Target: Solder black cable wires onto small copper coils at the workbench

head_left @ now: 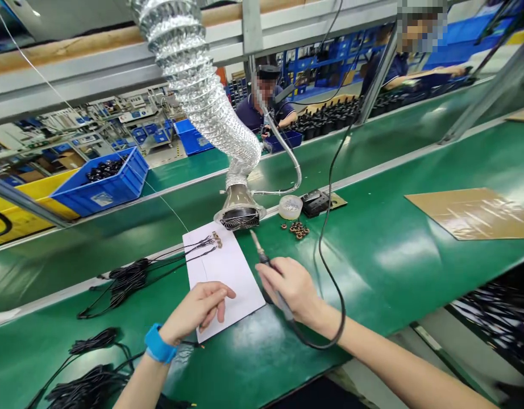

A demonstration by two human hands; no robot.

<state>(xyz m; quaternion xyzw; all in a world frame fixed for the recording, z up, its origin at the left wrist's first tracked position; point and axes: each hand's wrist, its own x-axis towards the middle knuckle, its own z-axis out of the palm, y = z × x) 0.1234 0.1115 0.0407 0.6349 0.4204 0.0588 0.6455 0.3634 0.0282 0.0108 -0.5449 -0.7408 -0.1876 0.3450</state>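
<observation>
The one view looks from the person's head, forward and down onto the table: left hand and right hand nearer than the silver hose, a co-worker well beyond it.

Left arm, which bore a broad, bright-blue wristband, smooth as seen nearby, right forearm, which was uncovered, left hand and right hand, which were bare
</observation>
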